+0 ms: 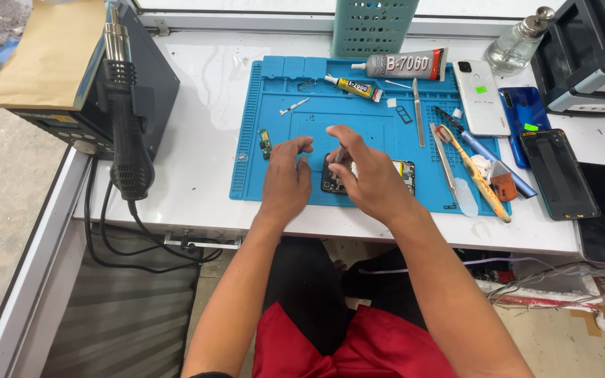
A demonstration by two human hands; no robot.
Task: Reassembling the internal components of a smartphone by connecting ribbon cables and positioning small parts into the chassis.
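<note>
An opened phone (402,175) lies on the blue repair mat (358,119), mostly hidden under my hands. My right hand (369,175) hovers over it, its fingers pinched on a thin metal tool (339,155) that points down at the phone. My left hand (286,178) rests beside it on the mat, fingers loosely spread, touching or nearly touching the phone's left edge. A small green circuit piece (265,143) lies just left of my left hand.
Two glue tubes (404,65), tweezers (418,112), a toothbrush (474,171) and spudgers lie on the mat's right part. Several phones (481,94) sit to the right. A hot-air station with its black handle (124,105) stands at left. A teal basket (372,26) and glass bottle (519,42) are at the back.
</note>
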